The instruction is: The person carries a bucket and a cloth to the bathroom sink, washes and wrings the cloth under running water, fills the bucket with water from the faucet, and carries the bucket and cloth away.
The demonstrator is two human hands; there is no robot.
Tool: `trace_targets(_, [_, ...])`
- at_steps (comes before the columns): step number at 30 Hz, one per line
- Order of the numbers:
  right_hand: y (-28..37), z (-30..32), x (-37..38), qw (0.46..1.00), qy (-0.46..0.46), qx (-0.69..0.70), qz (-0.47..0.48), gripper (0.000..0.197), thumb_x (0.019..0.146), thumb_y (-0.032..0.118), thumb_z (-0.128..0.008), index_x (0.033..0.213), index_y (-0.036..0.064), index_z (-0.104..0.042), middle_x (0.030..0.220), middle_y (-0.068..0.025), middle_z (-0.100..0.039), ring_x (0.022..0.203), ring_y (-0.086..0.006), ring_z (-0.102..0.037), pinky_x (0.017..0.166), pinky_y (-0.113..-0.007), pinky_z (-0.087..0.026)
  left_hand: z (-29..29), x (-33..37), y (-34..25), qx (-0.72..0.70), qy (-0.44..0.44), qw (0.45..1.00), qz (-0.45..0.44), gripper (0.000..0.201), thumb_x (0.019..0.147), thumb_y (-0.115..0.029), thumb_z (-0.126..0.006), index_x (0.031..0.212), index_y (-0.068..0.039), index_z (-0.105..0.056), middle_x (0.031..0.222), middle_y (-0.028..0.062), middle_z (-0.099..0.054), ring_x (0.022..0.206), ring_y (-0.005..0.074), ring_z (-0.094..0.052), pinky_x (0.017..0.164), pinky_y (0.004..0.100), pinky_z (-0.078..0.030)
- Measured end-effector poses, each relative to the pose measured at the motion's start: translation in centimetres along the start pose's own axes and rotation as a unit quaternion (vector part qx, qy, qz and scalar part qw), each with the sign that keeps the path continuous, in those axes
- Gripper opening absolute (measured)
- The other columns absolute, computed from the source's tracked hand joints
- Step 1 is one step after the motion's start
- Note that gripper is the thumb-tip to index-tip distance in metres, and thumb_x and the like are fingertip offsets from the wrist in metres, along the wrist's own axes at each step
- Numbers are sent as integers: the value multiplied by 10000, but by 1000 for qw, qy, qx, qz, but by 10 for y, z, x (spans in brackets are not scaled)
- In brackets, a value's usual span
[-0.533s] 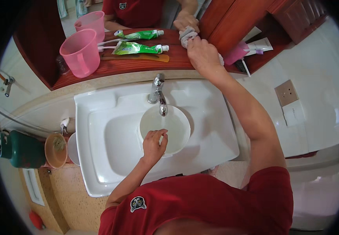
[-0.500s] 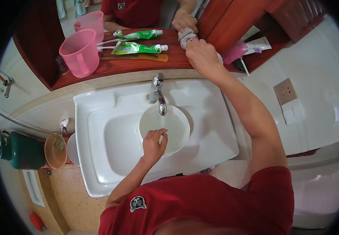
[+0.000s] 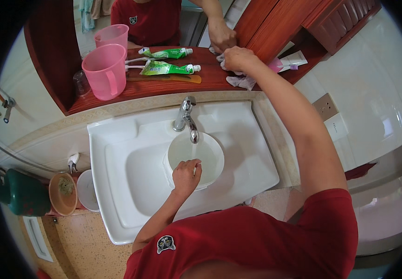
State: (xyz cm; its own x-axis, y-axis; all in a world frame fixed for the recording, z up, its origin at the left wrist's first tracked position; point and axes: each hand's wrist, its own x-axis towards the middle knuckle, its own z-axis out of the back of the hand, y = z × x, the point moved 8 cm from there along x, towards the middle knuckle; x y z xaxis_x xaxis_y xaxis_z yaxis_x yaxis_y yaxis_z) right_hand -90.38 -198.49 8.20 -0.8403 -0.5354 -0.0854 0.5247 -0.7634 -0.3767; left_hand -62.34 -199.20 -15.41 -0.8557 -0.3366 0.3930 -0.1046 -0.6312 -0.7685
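My right hand grips a grey, crumpled cloth on the red wooden shelf, up against the mirror. Part of the cloth hangs toward the shelf's front edge. Over the near side of a round white tub is my left hand, its fingers curled and thumb close to them. What those fingers hold, if anything, is hidden. Cloudy water fills much of the tub, which stands in the white sink. A chrome faucet runs a thin stream into it.
On the shelf are a pink mug, a green toothpaste tube, toothbrushes, an orange-brown comb and a clear glass. A white tube lies at the right. A green jug and basins stand left of the sink.
My right hand has moved slightly along the shelf with the cloth, and more of the cloth now shows below it. My left hand stays over the tub. The view has shifted a little.
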Motion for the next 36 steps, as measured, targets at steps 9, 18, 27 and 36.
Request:
trace_targets(9, [-11,-23,32,993,12,56,107,333,675,241,-580,769,-74,-636,791,-265,-626,767,-352,-635,718,-416,-489,4,11,-2,-15,-24,1000,-9,98,757,-114,-607,846,-96,-646,745,74,-653,671,256,-596,577,361,-478])
trace_targets(18, [15,-24,-44,895,24,350,276,242,751,158,-510,893,-8,-614,729,-149,-615,699,-219,-585,675,-345,-472,1,5,3,-25,-15,1000,2,73,762,-118,-603,814,-92,-648,720,71,-647,667,253,-594,573,365,-476])
trace_targets(27, [-13,-10,-30,992,-81,92,-17,323,754,189,-514,923,-62,-628,928,-272,-615,928,-386,-605,795,-449,-481,3,3,-6,-8,-27,999,-30,58,747,-99,-614,795,-86,-643,694,67,-635,615,247,-583,543,360,-467])
trace_targets(36, [-2,-25,-2,991,-102,83,-25,349,773,276,-519,978,31,-660,1038,-205,-619,992,-374,-586,829,-444,-473,0,2,0,17,-14,999,-30,80,753,-95,-608,827,-95,-639,716,59,-634,639,249,-575,565,361,-465])
